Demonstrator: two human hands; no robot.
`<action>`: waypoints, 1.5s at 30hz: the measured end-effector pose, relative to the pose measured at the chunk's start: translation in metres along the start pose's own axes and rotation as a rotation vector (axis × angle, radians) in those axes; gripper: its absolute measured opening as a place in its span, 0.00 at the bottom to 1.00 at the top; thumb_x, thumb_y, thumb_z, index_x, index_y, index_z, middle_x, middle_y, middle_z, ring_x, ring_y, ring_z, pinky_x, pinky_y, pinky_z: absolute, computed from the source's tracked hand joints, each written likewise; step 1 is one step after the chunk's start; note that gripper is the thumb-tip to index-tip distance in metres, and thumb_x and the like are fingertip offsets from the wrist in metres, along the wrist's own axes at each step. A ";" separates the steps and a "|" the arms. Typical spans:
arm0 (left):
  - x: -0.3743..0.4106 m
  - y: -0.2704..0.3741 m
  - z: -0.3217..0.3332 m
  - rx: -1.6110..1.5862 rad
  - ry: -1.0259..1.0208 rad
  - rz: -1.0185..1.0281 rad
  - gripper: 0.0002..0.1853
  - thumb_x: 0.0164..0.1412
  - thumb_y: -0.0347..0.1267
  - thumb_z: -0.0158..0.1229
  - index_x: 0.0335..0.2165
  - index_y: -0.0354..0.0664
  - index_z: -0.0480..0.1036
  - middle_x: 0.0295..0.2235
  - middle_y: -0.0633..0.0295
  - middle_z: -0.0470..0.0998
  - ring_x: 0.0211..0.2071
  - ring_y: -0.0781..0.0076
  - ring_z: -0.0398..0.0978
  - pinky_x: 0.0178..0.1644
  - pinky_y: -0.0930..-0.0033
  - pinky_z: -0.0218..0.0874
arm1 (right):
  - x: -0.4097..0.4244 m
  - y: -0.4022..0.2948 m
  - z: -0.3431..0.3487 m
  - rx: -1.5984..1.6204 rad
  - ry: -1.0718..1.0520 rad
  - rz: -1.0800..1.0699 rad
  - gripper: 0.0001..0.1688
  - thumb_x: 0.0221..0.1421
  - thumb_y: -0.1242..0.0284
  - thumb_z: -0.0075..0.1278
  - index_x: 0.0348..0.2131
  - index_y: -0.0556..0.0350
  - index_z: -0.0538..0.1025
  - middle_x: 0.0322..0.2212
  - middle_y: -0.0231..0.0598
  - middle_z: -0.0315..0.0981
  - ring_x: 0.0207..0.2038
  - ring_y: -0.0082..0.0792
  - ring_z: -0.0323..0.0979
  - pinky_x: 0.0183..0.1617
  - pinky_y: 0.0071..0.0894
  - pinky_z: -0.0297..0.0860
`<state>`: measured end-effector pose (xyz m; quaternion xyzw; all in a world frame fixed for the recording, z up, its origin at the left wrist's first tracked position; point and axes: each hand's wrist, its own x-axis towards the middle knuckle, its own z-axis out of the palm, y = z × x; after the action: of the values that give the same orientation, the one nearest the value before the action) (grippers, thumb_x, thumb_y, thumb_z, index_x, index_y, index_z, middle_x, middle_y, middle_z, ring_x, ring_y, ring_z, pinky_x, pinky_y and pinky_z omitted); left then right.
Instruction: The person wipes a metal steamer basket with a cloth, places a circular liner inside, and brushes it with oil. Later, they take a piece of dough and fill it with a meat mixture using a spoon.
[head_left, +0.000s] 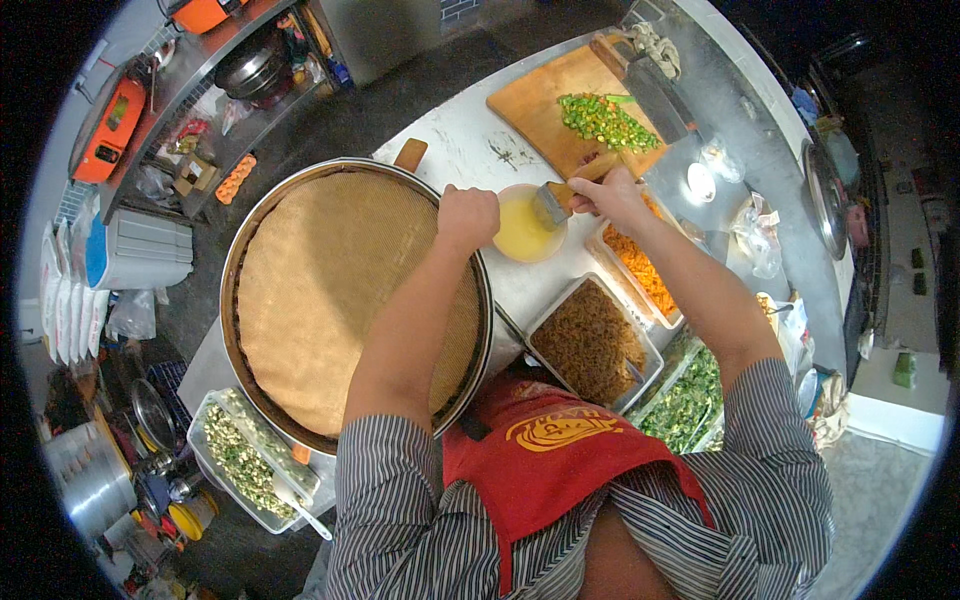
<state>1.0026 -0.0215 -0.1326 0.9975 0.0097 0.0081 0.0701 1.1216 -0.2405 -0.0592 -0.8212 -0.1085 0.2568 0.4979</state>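
My right hand (611, 196) grips the wooden handle of a flat brush (553, 204). The brush's head is over a round bowl of yellow liquid (523, 238), its tip at or in the liquid. Curled into a loose fist, my left hand (469, 217) sits between the bowl's left edge and the rim of a large round steamer tray (300, 300). Its fingertips are hidden, so I cannot tell which rim it holds. A tan mesh liner covers the tray, with my left forearm across its right side.
A cutting board (525, 97) holds chopped green peppers (604, 120), with a cleaver (652, 94) beside them. Containers hold shredded orange filling (637, 259), brown filling (589, 337) and leafy greens (686, 397). Another tub of chopped filling (244, 454) stands at lower left, a spoon in it.
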 end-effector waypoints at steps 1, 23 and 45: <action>0.002 0.002 -0.002 -0.005 -0.015 0.003 0.11 0.53 0.35 0.52 0.21 0.45 0.78 0.21 0.54 0.79 0.24 0.60 0.79 0.34 0.56 0.63 | 0.006 0.008 -0.003 -0.084 0.008 -0.037 0.20 0.48 0.66 0.59 0.29 0.71 0.78 0.24 0.46 0.78 0.24 0.33 0.79 0.29 0.31 0.75; 0.002 0.002 -0.003 -0.065 -0.041 -0.034 0.09 0.51 0.33 0.52 0.24 0.46 0.79 0.22 0.55 0.80 0.24 0.59 0.79 0.36 0.57 0.66 | -0.026 -0.034 -0.026 -0.399 -0.420 -0.588 0.14 0.51 0.79 0.58 0.40 0.57 0.76 0.36 0.40 0.75 0.39 0.33 0.76 0.41 0.31 0.73; -0.002 0.003 -0.009 -0.112 -0.005 -0.062 0.09 0.48 0.32 0.53 0.21 0.42 0.79 0.22 0.52 0.80 0.24 0.56 0.79 0.36 0.56 0.68 | 0.001 -0.039 -0.039 -0.163 -0.188 -0.098 0.12 0.52 0.74 0.58 0.36 0.66 0.78 0.27 0.39 0.79 0.27 0.26 0.77 0.31 0.26 0.74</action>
<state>1.0007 -0.0234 -0.1234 0.9912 0.0400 0.0037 0.1259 1.1460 -0.2515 -0.0106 -0.8249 -0.2154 0.2985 0.4291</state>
